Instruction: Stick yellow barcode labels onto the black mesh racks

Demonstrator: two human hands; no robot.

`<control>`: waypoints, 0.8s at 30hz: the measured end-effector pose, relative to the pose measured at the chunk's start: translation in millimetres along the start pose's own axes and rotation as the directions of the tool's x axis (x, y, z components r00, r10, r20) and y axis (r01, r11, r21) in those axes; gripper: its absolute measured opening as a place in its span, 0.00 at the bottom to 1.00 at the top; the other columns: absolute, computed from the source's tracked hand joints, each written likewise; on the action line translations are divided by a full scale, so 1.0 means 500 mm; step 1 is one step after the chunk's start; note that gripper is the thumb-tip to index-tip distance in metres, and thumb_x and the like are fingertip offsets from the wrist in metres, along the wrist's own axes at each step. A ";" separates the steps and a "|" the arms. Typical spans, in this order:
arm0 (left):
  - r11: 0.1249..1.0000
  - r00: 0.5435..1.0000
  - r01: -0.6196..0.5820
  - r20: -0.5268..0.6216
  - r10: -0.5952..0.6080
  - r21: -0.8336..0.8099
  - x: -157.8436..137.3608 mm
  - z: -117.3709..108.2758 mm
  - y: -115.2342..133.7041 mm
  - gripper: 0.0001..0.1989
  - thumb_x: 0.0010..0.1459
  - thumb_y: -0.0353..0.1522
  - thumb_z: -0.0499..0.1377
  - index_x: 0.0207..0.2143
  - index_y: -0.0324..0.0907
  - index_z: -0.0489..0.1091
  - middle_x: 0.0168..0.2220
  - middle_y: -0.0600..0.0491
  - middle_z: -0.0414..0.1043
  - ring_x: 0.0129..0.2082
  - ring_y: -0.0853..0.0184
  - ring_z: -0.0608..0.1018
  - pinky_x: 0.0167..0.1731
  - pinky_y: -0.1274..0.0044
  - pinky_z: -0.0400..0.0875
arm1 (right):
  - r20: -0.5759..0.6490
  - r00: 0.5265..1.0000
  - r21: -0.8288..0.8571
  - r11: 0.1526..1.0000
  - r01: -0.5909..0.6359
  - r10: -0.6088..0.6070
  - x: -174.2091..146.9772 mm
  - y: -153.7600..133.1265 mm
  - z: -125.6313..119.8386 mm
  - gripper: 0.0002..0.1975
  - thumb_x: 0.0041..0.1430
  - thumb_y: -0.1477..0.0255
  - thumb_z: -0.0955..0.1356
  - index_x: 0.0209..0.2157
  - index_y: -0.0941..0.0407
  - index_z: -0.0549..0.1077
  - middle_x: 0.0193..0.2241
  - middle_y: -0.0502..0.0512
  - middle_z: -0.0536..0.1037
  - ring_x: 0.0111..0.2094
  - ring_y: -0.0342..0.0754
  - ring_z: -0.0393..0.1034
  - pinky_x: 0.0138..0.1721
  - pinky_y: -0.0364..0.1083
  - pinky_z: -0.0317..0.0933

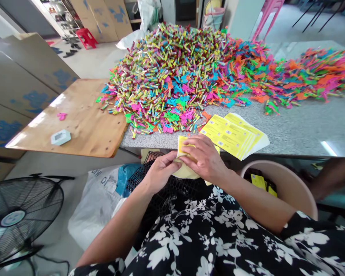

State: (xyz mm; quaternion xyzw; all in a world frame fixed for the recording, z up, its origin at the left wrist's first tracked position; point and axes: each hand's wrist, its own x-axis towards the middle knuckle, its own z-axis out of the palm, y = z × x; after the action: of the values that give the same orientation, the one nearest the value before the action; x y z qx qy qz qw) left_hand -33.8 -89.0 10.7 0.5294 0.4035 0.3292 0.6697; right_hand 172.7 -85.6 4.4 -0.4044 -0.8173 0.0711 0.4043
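Both my hands are on a folded yellow printed sheet at the near edge of the table, above my lap. My left hand pinches its left side between thumb and fingers. Across its top lies my right hand, fingers bent and pressing on the paper. To the right, a fanned stack of yellow printed sheets rests on the table, partly over the edge. Just beyond my hands rises a big heap of small colourful tubes and plastic pieces.
A wooden board at left carries a pale hexagonal device and a pink piece. A pinkish bin stands below the table at right. Lower left are a black fan and a white sack. Cardboard boxes line the left.
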 end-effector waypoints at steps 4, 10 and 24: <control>0.888 0.982 -0.157 -0.027 0.187 0.432 -0.007 0.006 0.016 0.10 0.67 0.36 0.62 0.46 0.45 0.81 0.41 0.52 0.77 0.43 0.62 0.76 0.47 0.73 0.69 | 0.019 0.989 0.143 0.979 -0.145 0.144 0.003 -0.002 -0.015 0.07 0.70 0.65 0.72 0.47 0.48 0.82 0.47 0.57 0.82 0.52 0.56 0.74 0.59 0.60 0.68; 0.804 0.964 -0.211 -0.018 0.266 0.556 -0.009 0.019 0.028 0.08 0.68 0.32 0.59 0.44 0.44 0.79 0.40 0.52 0.74 0.41 0.63 0.74 0.44 0.74 0.68 | 0.009 0.968 0.260 0.934 -0.244 0.250 0.001 -0.014 -0.027 0.09 0.72 0.65 0.70 0.47 0.46 0.83 0.46 0.55 0.81 0.50 0.54 0.76 0.55 0.56 0.69; 0.999 0.954 0.012 -0.301 0.004 0.052 0.002 -0.037 -0.035 0.15 0.57 0.38 0.69 0.44 0.41 0.80 0.34 0.54 0.80 0.30 0.66 0.76 0.31 0.78 0.68 | 0.252 0.531 0.828 0.104 -0.551 0.809 -0.003 0.055 -0.066 0.18 0.50 0.55 0.81 0.30 0.53 0.77 0.17 0.41 0.62 0.19 0.39 0.50 0.23 0.43 0.54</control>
State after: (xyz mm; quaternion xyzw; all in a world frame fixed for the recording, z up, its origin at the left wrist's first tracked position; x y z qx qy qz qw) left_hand -49.5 -84.1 -8.6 0.4899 0.5105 0.3938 0.5868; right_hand 213.7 -75.3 13.0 -0.4909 -0.3205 0.5791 0.5665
